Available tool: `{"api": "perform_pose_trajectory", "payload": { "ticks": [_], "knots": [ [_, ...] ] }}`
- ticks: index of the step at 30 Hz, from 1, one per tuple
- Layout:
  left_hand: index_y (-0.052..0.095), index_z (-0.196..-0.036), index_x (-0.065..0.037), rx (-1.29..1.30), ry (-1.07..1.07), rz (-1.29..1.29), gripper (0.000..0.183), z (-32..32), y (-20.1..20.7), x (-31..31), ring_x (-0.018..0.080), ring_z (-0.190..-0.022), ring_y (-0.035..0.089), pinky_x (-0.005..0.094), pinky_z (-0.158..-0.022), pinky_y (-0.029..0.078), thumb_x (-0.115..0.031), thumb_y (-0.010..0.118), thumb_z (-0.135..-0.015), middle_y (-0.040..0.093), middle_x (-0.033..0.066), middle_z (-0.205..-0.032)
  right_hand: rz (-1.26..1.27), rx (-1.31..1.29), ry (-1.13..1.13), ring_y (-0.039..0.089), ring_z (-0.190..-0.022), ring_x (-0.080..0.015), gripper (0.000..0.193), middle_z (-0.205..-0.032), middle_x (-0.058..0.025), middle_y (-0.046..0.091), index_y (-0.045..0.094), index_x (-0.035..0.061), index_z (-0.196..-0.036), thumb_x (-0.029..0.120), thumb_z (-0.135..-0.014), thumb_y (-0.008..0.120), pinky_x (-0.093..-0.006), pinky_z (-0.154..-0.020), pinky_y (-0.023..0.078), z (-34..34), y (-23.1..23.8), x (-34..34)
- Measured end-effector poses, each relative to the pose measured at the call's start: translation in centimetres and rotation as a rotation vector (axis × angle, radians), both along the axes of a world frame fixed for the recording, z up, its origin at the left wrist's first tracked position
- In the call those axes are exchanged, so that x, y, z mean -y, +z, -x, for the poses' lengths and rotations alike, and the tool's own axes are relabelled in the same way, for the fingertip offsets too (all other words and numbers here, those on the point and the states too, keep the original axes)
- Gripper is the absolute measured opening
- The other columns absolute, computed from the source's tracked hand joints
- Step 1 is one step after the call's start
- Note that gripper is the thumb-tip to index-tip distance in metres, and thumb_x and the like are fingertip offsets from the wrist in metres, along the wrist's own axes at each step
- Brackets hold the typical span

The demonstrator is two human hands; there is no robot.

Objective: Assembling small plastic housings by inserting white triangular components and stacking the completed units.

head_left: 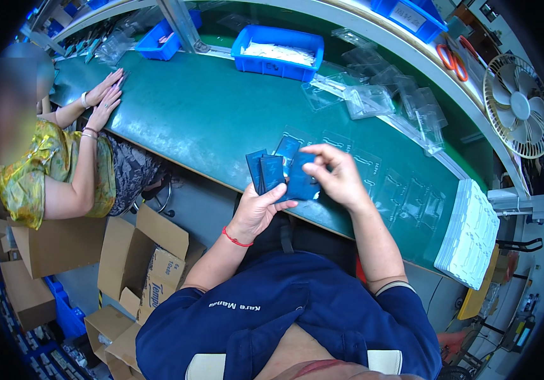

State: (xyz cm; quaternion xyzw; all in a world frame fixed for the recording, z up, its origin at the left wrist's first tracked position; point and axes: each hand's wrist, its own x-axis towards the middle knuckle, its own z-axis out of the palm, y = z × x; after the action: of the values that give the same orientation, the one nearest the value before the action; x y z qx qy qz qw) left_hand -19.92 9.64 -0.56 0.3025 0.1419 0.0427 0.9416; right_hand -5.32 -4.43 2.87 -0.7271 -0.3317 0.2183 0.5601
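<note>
Head view: left hand (259,210) pinches blue packets (273,174); right hand (340,180), fingers curled, pinch unclear; rightmost clear trays (419,209) unfilled.

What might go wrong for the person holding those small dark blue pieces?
The dark blue pieces are fanned out in the left hand, so one might slip, perhaps to the floor, since they are by the near edge of the green table. The clear plastic trays lie beside the right arm and could get nudged. The white stack at the table's right end might be knocked off.
</note>
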Motion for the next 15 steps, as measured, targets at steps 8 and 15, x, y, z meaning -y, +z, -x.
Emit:
{"api": "perform_pose_trajectory", "payload": {
  "ticks": [8, 15],
  "knots": [
    [0.037, -0.133, -0.001, 0.086, -0.035, 0.016, 0.042, -0.5, 0.8, 0.7, 0.0265, -0.115, 0.055, 0.0420, -0.093, 0.051, -0.006, 0.051, -0.094, 0.054, 0.0151, -0.125, 0.382, 0.740, -0.380, 0.054, -0.087, -0.0261, 0.041, -0.084, -0.0080, 0.058, 0.064, 0.0071, -0.100, 0.025, -0.066, 0.079, -0.0372, -0.083, 0.036, -1.7, -0.8, 2.5],
    [0.049, -0.124, -0.001, -0.058, -0.116, -0.271, 0.034, -2.3, 0.8, 3.2, 0.0229, -0.100, 0.063, 0.0337, -0.072, 0.060, -0.002, 0.056, -0.090, 0.061, 0.0118, -0.114, -0.017, 0.130, -0.059, 0.053, -0.063, -0.0147, 0.046, -0.074, -0.0052, 0.059, 0.057, 0.0051, -0.119, 0.012, -0.076, 0.072, -0.0283, -0.062, 0.045, 1.0, 0.9, 3.6]
  ]
}}
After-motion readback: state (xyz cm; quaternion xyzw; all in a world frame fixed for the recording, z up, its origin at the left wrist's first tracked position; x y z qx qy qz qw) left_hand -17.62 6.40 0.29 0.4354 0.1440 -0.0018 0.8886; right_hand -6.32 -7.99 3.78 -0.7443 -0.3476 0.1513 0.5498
